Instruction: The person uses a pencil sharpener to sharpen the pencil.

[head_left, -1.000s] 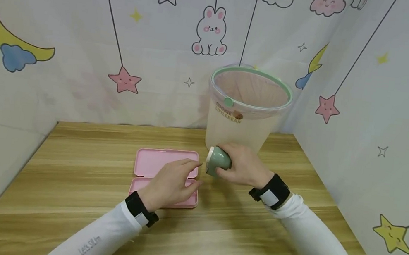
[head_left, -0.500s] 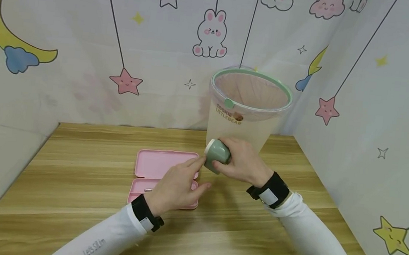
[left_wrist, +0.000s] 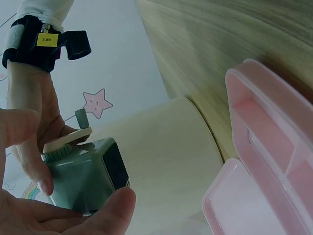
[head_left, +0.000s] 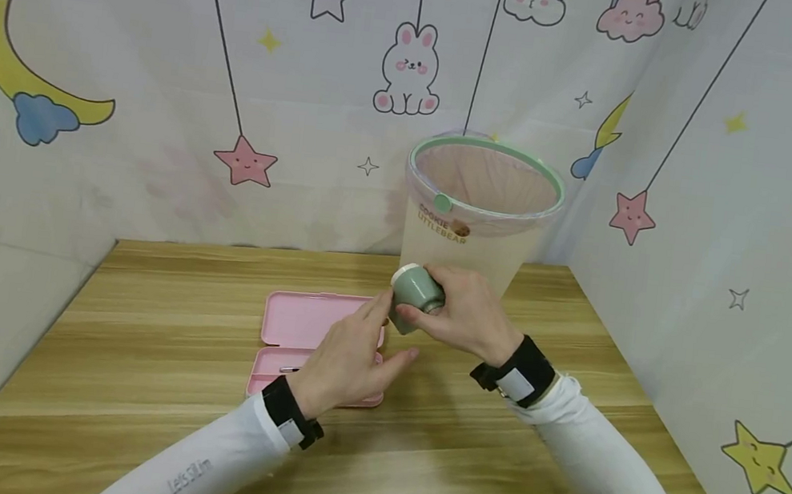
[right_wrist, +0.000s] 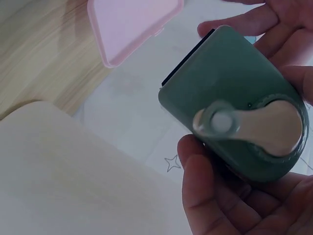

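The right hand [head_left: 470, 313] held a small green pencil sharpener [head_left: 415, 291] above the table [head_left: 135, 381], its fingers [right_wrist: 205, 196] curled round the body and the cream crank [right_wrist: 264, 128] facing away from the palm. The left hand [head_left: 348, 359] reached in from below, thumb and forefinger [left_wrist: 105, 208] touching the sharpener's near end beside its dark opening; whether they truly pinched it I could not tell. Just under the left fingers lay an open pink case [head_left: 312, 320], and behind the right knuckles stood a pale bin [head_left: 473, 231]. To do this well, the right hand should probably keep the body steady while the left worked gently, staying over the table.
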{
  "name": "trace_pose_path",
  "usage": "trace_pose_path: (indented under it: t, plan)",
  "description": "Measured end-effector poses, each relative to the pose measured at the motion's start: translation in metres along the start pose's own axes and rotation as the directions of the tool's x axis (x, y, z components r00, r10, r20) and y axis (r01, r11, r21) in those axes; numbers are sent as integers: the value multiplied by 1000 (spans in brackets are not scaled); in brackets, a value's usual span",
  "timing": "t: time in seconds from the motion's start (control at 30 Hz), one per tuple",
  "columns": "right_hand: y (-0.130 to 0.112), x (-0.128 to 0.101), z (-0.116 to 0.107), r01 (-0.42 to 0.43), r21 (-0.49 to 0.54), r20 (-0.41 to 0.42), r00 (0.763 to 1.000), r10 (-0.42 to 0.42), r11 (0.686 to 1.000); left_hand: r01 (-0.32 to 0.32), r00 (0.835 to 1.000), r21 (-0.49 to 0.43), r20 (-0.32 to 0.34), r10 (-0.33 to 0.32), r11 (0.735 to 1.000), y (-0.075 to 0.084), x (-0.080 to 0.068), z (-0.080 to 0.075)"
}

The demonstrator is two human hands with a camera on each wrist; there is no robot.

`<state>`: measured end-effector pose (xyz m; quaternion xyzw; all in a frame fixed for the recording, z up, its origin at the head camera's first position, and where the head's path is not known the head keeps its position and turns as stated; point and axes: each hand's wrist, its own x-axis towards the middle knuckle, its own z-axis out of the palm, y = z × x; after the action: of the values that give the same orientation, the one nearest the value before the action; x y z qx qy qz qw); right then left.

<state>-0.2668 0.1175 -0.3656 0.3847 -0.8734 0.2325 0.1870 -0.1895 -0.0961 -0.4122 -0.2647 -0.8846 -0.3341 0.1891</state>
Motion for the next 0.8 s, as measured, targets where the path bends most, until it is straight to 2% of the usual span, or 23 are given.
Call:
trace_pose_path:
  t: [0.27,0.43,0.63,0.8]
  plan:
    - [-8,-1,-1,-1,130,15,1000,-1,991,82,996,-69,-31,-84,994,-1,8,0]
    - [-11,-1,0,-14,206,22,1000,10,978,116,991,-68,-54,-120,991,-4,13,-3]
    - [-16,-2,3,-38,256,-10,999,42,966,190,975,-57,-107,-195,980,-7,17,-5]
    - [-19,-3,5,-42,291,-40,998,56,956,261,958,-53,-112,-266,964,-8,18,-9]
